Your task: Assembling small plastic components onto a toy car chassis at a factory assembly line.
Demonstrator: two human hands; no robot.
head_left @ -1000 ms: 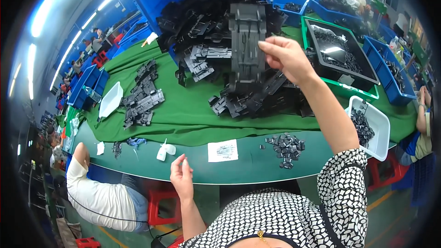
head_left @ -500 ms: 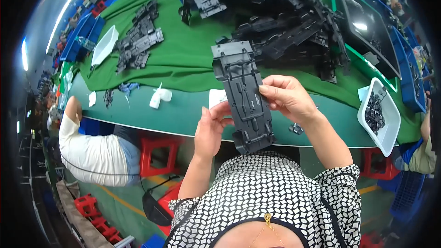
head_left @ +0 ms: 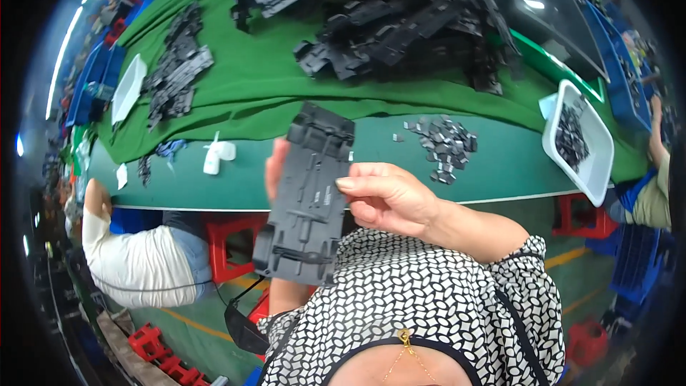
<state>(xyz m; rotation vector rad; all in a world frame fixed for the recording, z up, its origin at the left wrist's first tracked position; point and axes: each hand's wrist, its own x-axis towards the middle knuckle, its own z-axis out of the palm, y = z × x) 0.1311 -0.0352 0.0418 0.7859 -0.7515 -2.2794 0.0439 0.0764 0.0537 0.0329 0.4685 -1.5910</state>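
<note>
While the right hand point(head_left: 389, 200) pinches the long black plastic chassis point(head_left: 307, 196) by one edge and the left hand's point(head_left: 275, 171) fingers sit hidden behind it, grip untellable, it could twist loose; it hangs off the worktop point(head_left: 500, 164).

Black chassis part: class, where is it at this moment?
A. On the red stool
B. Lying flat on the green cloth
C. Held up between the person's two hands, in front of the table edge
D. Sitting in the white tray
C: the chassis part is off the table, the right hand gripping its right edge and the left hand showing behind its left side.
</note>
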